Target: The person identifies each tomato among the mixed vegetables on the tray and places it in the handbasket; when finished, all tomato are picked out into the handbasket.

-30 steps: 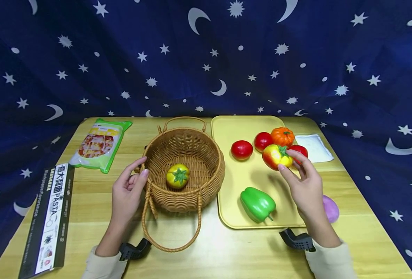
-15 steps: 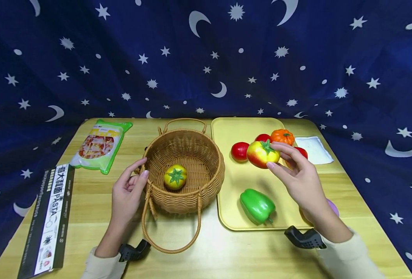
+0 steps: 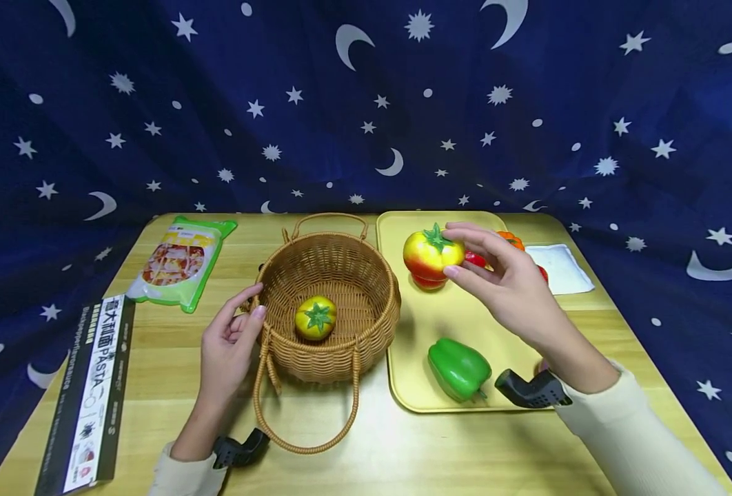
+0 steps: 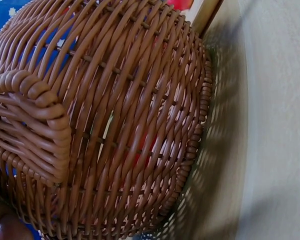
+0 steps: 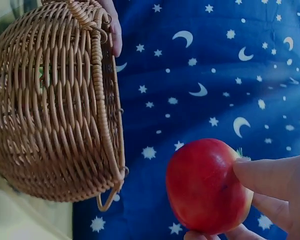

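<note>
My left hand point(image 3: 226, 348) holds the left rim of a round wicker basket point(image 3: 372, 337) between thumb and fingers. Woven basket wall point(image 4: 140, 100) fills most of the left wrist view. Inside the basket lies a yellow-green toy tomato point(image 3: 315, 322) with green leaves. My right hand point(image 3: 517, 286) pinches a yellow-and-red toy tomato point(image 3: 431, 253) by its right side, above the yellow tray point(image 3: 490, 331) and right of the basket. The right wrist view shows the red side of that held tomato point(image 5: 205, 185), apart from the basket's opening.
On the tray lie a green bell pepper point(image 3: 459, 370) and red toy vegetables, partly hidden by my right hand, with an orange pumpkin point(image 3: 511, 240) behind. A white cloth point(image 3: 561, 269) sits right. To the left are a green food packet point(image 3: 180, 262) and a pasta box point(image 3: 87, 399).
My right hand has carried the yellow-and-red tomato leftward across the tray, closer to the basket. The left hand stays at the rim. The tomato inside the basket shifted slightly left, then back.
</note>
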The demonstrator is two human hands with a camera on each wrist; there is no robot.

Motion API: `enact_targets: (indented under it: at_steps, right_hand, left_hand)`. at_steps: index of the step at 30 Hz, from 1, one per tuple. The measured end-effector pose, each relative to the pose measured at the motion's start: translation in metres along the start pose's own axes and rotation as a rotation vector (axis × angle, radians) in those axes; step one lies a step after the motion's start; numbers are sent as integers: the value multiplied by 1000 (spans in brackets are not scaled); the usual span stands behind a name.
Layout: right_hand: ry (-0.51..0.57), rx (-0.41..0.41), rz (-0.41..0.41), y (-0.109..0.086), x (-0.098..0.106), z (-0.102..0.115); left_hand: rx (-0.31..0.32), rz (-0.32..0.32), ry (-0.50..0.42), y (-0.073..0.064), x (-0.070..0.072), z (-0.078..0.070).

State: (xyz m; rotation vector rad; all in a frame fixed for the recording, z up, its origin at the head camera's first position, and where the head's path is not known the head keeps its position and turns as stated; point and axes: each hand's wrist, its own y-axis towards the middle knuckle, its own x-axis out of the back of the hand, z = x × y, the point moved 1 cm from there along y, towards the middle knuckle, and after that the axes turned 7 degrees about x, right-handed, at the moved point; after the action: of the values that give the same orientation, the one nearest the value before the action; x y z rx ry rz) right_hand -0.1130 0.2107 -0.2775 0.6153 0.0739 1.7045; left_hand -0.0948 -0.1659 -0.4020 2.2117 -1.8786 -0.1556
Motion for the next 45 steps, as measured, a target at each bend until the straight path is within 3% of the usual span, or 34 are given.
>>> enact_targets:
  at_steps: [5,15,24,29,41,45]
  right_hand:
    - [60,13,77,22,-18,2]
    - [143,-40,247,65,-52,7]
    - [62,25,360,96,-74,3]
    - [47,-7,461,117,-89,-3]
    - [84,-4,759,135,-127,-32]
    - [65,17,816,137,-133,-36]
  left_hand:
    - [7,-17,9,-2,3,1]
    - [-15,-1,-14,1,0,1]
    - [-9,1,-10,0,-1,1]
    - [-7,-6,-6,1,-1,0]
    - [-2,-5,6,0,-1,0]
    - [-4,-6,2,0,-1,0]
